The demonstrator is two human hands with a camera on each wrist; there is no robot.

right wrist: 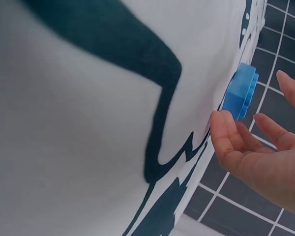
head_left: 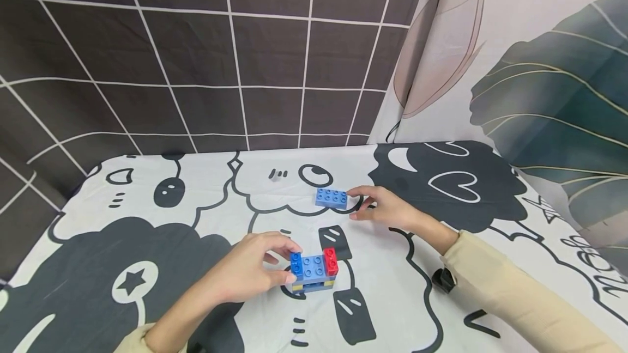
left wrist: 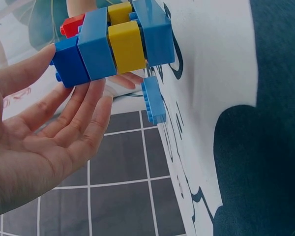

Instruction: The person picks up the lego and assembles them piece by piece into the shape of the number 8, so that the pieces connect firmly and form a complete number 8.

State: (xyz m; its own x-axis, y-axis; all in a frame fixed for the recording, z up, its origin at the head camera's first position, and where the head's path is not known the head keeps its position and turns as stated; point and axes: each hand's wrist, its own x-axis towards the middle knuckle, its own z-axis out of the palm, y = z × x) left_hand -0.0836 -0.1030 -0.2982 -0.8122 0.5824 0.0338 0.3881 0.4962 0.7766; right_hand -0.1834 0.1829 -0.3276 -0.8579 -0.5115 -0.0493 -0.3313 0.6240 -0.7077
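A block assembly [head_left: 314, 270] stands on the printed cloth in front of my left hand [head_left: 257, 263]. It has light blue bricks above and below, yellow bricks [left wrist: 126, 46] between them, and a dark blue brick [head_left: 296, 264] and a red brick [head_left: 331, 261] on top. My left thumb and fingers pinch it at the dark blue end. Farther back lies a loose light blue brick [head_left: 331, 198], studs up. My right hand [head_left: 385, 208] is at its right end, fingers parted; whether a fingertip touches the brick I cannot tell.
The white cloth [head_left: 387, 298] with black cartoon drawings covers the surface. Behind it hangs a dark curtain [head_left: 196, 53] with white grid lines. A leaf-patterned curtain [head_left: 554, 97] hangs at the right.
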